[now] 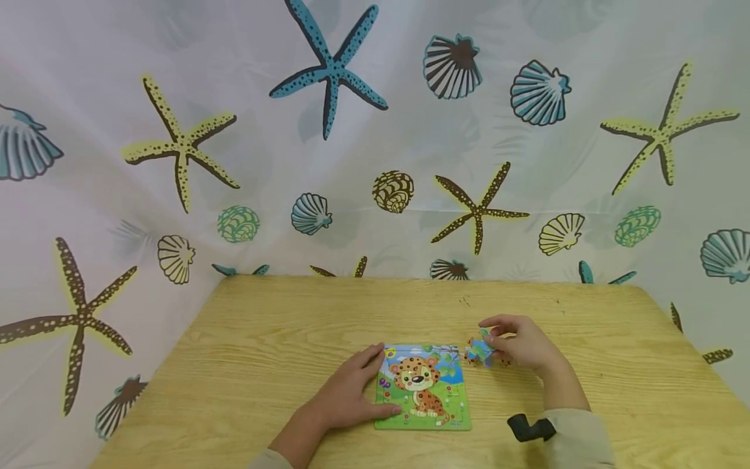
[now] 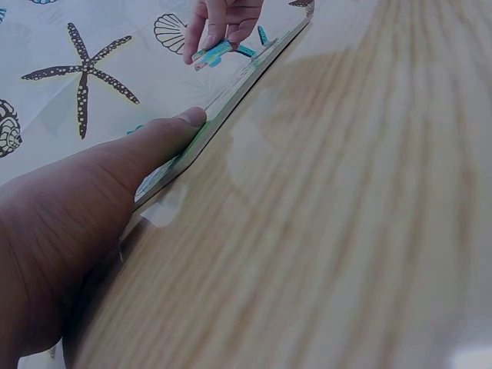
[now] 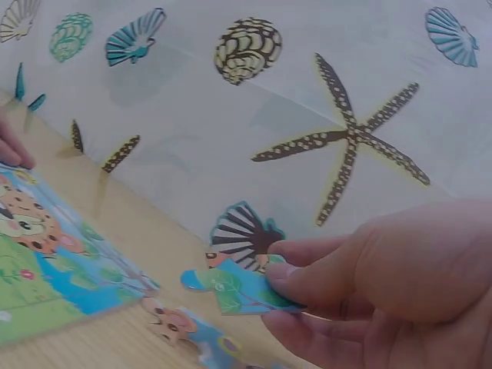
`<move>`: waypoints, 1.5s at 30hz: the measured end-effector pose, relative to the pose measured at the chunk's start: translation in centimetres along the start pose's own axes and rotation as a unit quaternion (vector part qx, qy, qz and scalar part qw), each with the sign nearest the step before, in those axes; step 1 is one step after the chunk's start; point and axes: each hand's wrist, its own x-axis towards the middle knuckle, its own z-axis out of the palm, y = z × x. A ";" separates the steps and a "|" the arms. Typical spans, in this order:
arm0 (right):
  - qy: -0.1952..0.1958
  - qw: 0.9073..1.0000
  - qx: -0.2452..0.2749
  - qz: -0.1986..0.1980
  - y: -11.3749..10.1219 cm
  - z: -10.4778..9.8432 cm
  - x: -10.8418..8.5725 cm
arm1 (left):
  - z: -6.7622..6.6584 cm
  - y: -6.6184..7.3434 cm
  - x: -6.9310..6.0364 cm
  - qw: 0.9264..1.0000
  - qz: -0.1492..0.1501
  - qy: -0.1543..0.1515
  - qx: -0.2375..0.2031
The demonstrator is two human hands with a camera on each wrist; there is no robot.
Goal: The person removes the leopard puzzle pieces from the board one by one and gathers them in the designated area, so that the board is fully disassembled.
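Note:
A square jigsaw puzzle board (image 1: 422,422) with a cartoon spotted cub on green grass lies flat on the table. My left hand (image 1: 348,394) rests at its left side, thumb on the picture and fingers along the upper left edge; in the left wrist view the thumb (image 2: 165,142) presses on the board's edge. To the right of the board, my right hand (image 1: 527,345) pinches a jigsaw piece (image 3: 242,290) between thumb and fingers, raised above the table. This piece shows blue sky, green leaves and a branch. Beneath it lie loose jigsaw pieces (image 3: 219,346), partly hidden.
The wooden table (image 1: 281,326) reaches back to a white cloth (image 1: 375,143) printed with starfish and shells, which also hangs at both sides. A small black object (image 1: 530,428) sits by the right sleeve.

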 end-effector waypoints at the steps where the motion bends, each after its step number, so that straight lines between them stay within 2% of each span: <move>1: 0.011 1.000 0.004 0.006 0.1 -0.3 -0.2 | 0.0 0.0 0.0 1.000 0.000 0.000 0.001; 5: 0.050 0.998 0.013 0.030 0.4 -1.4 -0.8 | -0.1 0.1 -0.1 1.000 0.000 0.000 0.001; 15: 0.103 0.992 0.023 0.073 2.4 -3.9 -1.8 | -0.1 0.1 -0.1 1.000 0.003 0.004 0.000; 21: 0.125 0.987 0.019 0.098 3.3 -5.2 -2.7 | -0.1 0.3 -0.2 1.000 0.000 0.006 0.000; 30: 0.143 0.978 0.059 0.138 4.4 -6.3 -3.6 | 0.0 0.1 -0.1 1.000 0.003 0.006 0.000; 33: 0.156 0.976 0.040 0.145 4.6 -6.4 -3.7 | 0.2 0.0 0.0 1.000 0.001 0.006 -0.001; 37: 0.173 0.973 -0.034 0.147 4.7 -6.3 -3.7 | 0.2 0.0 0.1 1.000 -0.001 0.005 -0.005; 40: 0.182 0.969 -0.069 0.154 4.6 -6.2 -3.6 | 0.1 0.0 0.0 1.000 -0.003 0.004 -0.005; 45: 0.173 0.966 -0.079 0.173 4.4 -6.2 -3.6 | 0.2 0.0 0.0 1.000 -0.005 0.004 -0.006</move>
